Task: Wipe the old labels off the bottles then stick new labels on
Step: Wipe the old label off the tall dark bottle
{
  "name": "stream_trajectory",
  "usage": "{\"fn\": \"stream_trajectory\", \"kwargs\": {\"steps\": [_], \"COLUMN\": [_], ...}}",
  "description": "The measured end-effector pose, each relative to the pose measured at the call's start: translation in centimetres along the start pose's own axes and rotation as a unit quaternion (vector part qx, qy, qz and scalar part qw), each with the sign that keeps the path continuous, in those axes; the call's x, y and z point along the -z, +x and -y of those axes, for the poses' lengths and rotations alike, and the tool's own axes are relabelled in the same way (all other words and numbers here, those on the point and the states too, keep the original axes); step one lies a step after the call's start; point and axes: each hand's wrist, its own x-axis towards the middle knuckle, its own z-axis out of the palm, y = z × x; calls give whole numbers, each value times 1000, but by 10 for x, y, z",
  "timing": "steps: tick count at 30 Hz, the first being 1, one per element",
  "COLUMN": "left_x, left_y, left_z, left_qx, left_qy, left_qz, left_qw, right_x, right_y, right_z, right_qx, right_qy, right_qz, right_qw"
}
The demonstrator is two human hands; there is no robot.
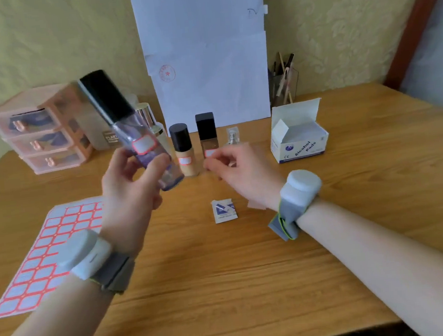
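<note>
Wide wooden table [251, 272] fills the view, and a big white sheet of paper [205, 62] leans up against the wall at the back. On the near left lies the label sheet [36, 264], rows of red-bordered stickers, flat on the table and partly under the left forearm. Back left, a pink drawer unit [37, 130], three drawers high. Over on the right, an opened box of alcohol pads [298, 137], flap up.

Now the action: the left hand [128, 192] is raised above the table, its grip wrapped round the lower half of the clear bottle [134, 138], fingers and thumb curled on the glass. The bottle is tilted, black cap up and to the left, clear of the table. The right hand [242, 174] hovers just beside it, fingers curled and thumb meeting forefinger. It's blurred, so I cannot tell whether that grip pinches anything.

Behind the hands stand a beige bottle [185, 155], a dark square bottle [206, 134] and a tiny clear bottle [233, 137], side by side. A torn pad sachet [224, 210] lies below the right hand. Smallest of all: a red-edged label [143, 144] on the held bottle's body.
</note>
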Motion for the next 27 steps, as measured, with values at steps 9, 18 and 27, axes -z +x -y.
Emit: {"fn": "stream_trajectory", "kwargs": {"steps": [9, 18, 27], "left_x": [-33, -40, -30], "left_y": [-21, -13, -18], "left_z": [9, 19, 24], "left_qx": [58, 63, 43], "left_qy": [106, 117, 76], "left_qz": [134, 181, 189], "left_qw": [984, 975, 978], "right_x": [6, 0, -2], "right_y": [-5, -11, -20], "right_z": [-10, -15, -11], "right_qx": [6, 63, 60], "right_qy": [120, 130, 193], "right_qz": [-55, -41, -34], "right_qw": [991, 989, 979]}}
